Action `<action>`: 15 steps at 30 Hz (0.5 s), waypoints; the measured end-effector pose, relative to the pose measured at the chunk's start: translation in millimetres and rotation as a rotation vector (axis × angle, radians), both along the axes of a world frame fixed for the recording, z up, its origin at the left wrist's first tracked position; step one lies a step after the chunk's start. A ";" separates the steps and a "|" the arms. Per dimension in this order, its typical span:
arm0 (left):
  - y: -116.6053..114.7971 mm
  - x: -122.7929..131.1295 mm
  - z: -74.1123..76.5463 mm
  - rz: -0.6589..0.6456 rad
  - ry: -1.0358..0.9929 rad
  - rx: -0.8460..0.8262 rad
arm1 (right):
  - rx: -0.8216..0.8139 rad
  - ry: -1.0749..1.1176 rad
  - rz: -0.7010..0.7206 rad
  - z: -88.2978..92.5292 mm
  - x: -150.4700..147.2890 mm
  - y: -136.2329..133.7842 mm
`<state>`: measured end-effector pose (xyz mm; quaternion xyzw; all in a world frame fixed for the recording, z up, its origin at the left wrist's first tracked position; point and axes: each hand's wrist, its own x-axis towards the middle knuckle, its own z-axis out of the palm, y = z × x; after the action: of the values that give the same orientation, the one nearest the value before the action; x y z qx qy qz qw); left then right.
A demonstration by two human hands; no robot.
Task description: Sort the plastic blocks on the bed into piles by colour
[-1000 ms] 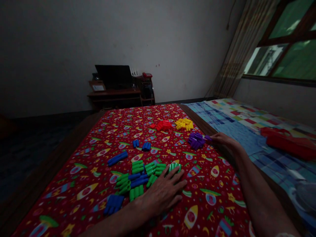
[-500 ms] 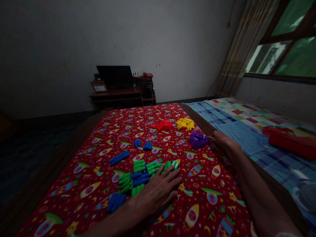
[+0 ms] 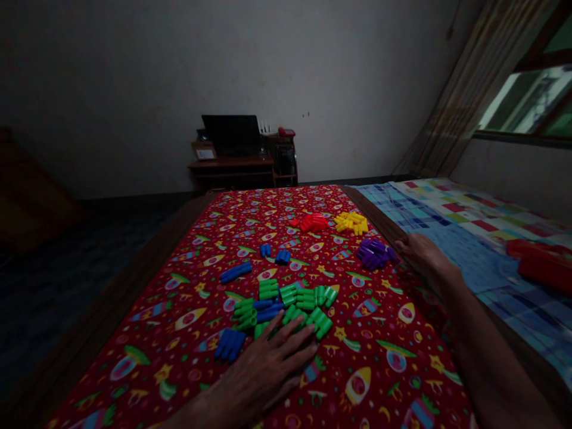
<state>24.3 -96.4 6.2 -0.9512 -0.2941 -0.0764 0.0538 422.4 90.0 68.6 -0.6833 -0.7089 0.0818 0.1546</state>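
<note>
My left hand lies flat and open on the red rocket-print cloth, its fingertips just short of a heap of green pieces mixed with blue ones. A blue piece sits left of that hand. My right hand rests at the cloth's right edge, its fingers curled, touching the small purple pile; whether it grips a piece is hidden. Farther back lie a red pile and a yellow pile. Loose blue pieces lie mid-cloth.
A checked blue and multicolour sheet spreads to the right, with a red object on it. A dark wooden desk with a laptop stands at the back wall. A curtain and window are at the right.
My left hand has slid back toward me, off the green pieces, which now lie clear of it. My right hand stays by the purple pile. The view has turned left.
</note>
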 end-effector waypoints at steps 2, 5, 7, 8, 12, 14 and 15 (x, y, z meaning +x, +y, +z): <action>2.9 -7.2 -1.6 0.036 0.006 0.054 | 0.015 0.011 0.081 9.3 -17.1 -4.1; 15.5 -15.1 -1.2 0.117 0.007 0.104 | -0.115 0.067 0.353 20.4 -57.8 -19.2; 25.6 -20.1 0.0 0.177 0.003 0.114 | -0.227 0.083 0.581 19.4 -88.0 -35.7; 29.9 -23.2 0.3 0.202 -0.002 0.115 | -0.247 0.073 0.678 15.3 -101.8 -45.1; 33.7 -43.5 -1.9 0.257 -0.038 0.107 | -0.173 -0.087 0.853 -22.1 -135.5 -79.7; 27.3 -56.5 -5.7 0.285 -0.058 0.086 | -0.120 -0.125 0.870 -44.5 -139.3 -90.2; 23.2 -62.5 -8.1 0.303 -0.069 0.069 | -0.084 -0.110 0.884 -54.2 -139.8 -93.4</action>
<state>-38.3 -73.2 -1.9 -0.8904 -0.4330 -0.1102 0.0871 282.6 -3.4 14.4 -0.3238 -0.9360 0.1322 0.0387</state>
